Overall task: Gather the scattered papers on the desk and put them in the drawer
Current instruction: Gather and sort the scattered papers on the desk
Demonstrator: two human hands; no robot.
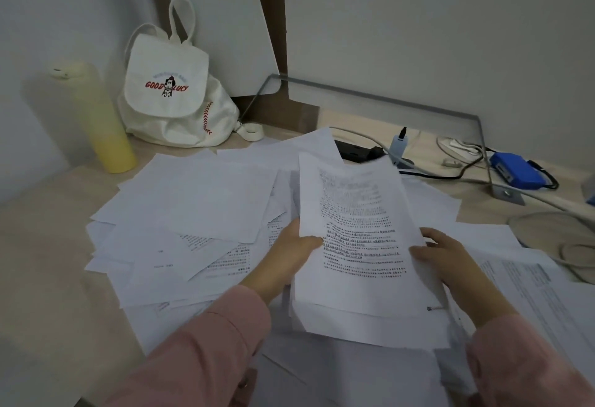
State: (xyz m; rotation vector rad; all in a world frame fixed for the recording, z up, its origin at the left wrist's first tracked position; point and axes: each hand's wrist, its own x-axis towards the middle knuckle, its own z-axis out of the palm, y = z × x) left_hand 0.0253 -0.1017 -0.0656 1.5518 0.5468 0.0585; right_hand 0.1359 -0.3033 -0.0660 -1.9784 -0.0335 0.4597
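Note:
Several white printed sheets lie scattered and overlapping across the pale desk (48,245), the widest spread of loose papers (193,200) at centre left. A small stack of printed sheets (357,239) is lifted above the pile. My left hand (291,257) grips its left edge, thumb on top. My right hand (442,255) holds its right edge, thumb on the page. More papers (531,287) lie at the right under my right forearm. No drawer shows in the head view.
A white canvas backpack (174,91) and a yellow bottle (96,116) stand at the back left. Cables, a black box (354,151) and a blue device (518,171) lie at the back right, by a metal stand (483,145).

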